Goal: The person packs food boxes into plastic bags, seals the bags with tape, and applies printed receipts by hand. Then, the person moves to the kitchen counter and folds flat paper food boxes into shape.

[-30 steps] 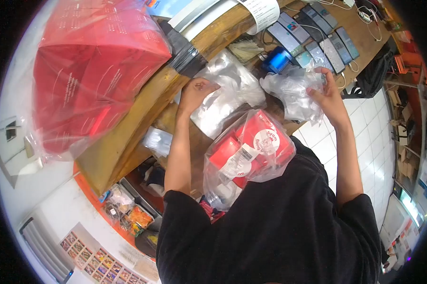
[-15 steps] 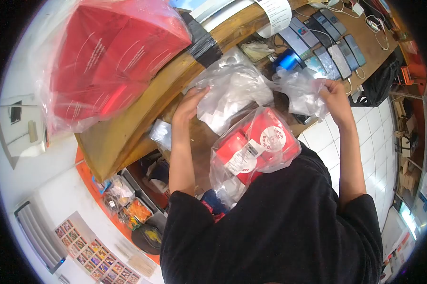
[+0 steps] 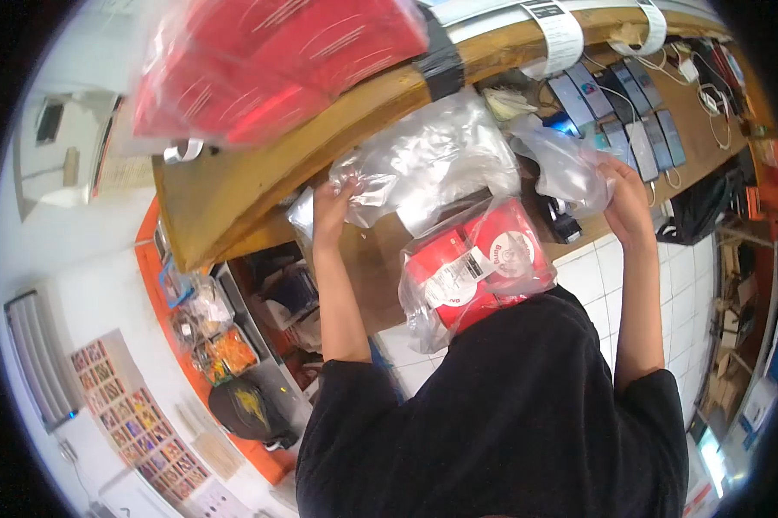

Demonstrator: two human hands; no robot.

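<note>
Clear plastic bags (image 3: 440, 160) lie crumpled between my hands above the desk. My left hand (image 3: 332, 207) pinches the left end of this plastic. On the right, my right hand (image 3: 626, 198) grips the edge of a clear plastic piece (image 3: 570, 168), its fingers closed on it. Whether both pieces are one bag I cannot tell. Below them, close against my black shirt, a clear bag with red boxes (image 3: 479, 263) inside shows round white labels and a printed slip.
Several phones (image 3: 626, 108) with white cables lie on the desk at the upper right. A large red bundle in plastic (image 3: 277, 65) sits on the wooden ledge (image 3: 233, 190). A black bag (image 3: 699, 207) hangs right. Shelves with packets (image 3: 225, 328) stand lower left.
The view has shifted, and the red bundle appears higher. My left hand has closed on the plastic, which is now spread wider. The plastic in my right hand is pulled out straighter.
</note>
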